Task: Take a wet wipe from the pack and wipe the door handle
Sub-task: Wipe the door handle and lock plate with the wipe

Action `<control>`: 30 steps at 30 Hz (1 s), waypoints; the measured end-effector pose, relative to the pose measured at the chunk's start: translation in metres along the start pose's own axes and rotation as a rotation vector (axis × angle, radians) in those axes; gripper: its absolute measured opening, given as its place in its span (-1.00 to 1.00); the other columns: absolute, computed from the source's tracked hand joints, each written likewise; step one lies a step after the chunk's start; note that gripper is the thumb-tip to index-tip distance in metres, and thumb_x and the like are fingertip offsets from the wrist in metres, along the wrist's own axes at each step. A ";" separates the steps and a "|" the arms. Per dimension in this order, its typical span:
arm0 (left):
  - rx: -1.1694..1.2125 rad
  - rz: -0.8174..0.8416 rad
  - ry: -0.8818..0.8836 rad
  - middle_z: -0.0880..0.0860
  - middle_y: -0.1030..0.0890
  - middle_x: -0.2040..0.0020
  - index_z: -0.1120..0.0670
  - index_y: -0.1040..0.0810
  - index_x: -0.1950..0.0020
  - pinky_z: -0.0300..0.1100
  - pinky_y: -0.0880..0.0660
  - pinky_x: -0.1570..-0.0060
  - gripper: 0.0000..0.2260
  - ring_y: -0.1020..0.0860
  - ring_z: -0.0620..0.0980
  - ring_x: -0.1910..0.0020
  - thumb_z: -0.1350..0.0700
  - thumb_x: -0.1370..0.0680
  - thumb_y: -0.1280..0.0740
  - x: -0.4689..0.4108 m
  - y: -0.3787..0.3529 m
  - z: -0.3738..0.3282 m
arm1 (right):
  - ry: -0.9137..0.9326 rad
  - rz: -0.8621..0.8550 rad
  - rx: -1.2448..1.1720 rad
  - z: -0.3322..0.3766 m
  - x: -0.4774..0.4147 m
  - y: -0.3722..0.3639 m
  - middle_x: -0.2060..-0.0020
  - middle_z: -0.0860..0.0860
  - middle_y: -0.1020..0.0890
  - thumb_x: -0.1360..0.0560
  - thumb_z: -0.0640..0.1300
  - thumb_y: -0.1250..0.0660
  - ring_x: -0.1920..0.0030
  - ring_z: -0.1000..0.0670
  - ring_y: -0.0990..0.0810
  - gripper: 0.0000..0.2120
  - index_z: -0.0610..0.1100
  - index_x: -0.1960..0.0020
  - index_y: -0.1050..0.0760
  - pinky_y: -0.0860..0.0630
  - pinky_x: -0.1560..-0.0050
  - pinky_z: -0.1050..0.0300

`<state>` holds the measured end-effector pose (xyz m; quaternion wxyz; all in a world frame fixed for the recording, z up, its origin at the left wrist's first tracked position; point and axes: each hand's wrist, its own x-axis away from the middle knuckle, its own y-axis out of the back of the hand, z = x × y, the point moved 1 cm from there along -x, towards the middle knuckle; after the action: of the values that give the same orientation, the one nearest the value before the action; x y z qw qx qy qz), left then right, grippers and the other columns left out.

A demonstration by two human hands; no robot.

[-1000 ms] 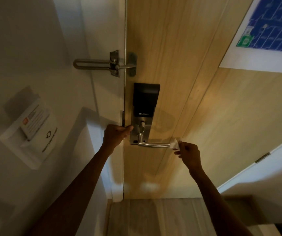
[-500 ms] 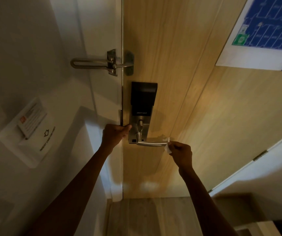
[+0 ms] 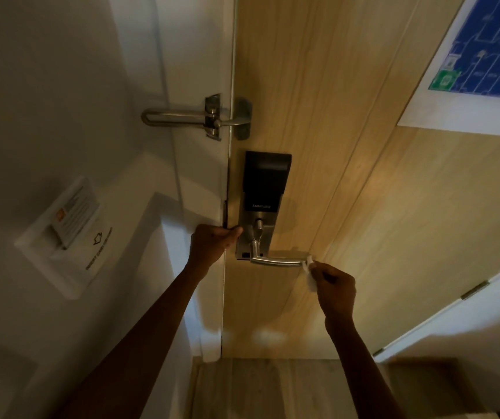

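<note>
Your right hand point(image 3: 334, 287) pinches a crumpled white wet wipe point(image 3: 309, 269) against the free end of the silver lever door handle point(image 3: 277, 261). Your left hand point(image 3: 212, 246) is curled shut on the wooden door's point(image 3: 363, 176) edge beside the lock plate point(image 3: 256, 240). The wipe is out; most of the lever looks unwiped.

Door handle point(image 3: 275, 260): between the two hands, on the door point(image 3: 348, 176).
Wet wipe point(image 3: 309, 269): in right hand point(image 3: 334, 287), touching the handle's end.
Left hand point(image 3: 212, 244): at the door edge, left of the lock plate point(image 3: 260, 213).
Swing latch point(image 3: 197, 117): above the left hand.
Card holder point(image 3: 64, 234): on the wall, far left of the left hand.
</note>
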<state>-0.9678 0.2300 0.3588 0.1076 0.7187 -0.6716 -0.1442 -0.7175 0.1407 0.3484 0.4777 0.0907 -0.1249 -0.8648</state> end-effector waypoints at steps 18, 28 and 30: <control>0.014 -0.031 -0.013 0.25 -0.64 0.37 0.22 -0.71 0.22 -0.20 -0.45 0.22 -0.68 -0.58 0.03 0.39 -0.05 -0.48 -0.44 -0.003 0.001 0.001 | 0.583 0.340 0.593 0.034 -0.006 -0.062 0.08 0.03 -0.70 -0.54 -0.05 -0.23 0.08 -0.05 -0.65 -0.79 0.04 -0.01 -0.64 -0.48 -0.08 -0.07; -0.015 -0.038 -0.036 0.12 -0.58 0.45 0.25 -0.67 0.27 -0.26 -0.44 0.22 -0.64 -0.57 -0.01 0.40 -0.05 -0.49 -0.42 -0.003 0.001 0.002 | 0.592 0.544 0.580 0.038 -0.062 -0.010 0.08 0.02 -0.71 -0.46 -0.26 -0.39 0.06 0.06 -0.65 -0.87 -0.08 0.09 -0.68 -0.48 0.06 0.31; -0.011 -0.037 -0.034 0.06 -0.55 0.48 0.23 -0.66 0.29 -0.25 -0.44 0.23 -0.65 -0.55 -0.03 0.41 -0.05 -0.49 -0.43 -0.003 0.001 0.001 | 0.472 0.464 0.417 0.044 -0.060 -0.011 0.11 0.02 -0.71 -0.46 -0.25 -0.40 0.08 0.06 -0.65 -0.87 -0.06 0.11 -0.68 -0.52 0.09 0.27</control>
<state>-0.9690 0.2330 0.3583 0.0974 0.7277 -0.6593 -0.1623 -0.7064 0.2030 0.3891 0.6475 0.3516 -0.2017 -0.6453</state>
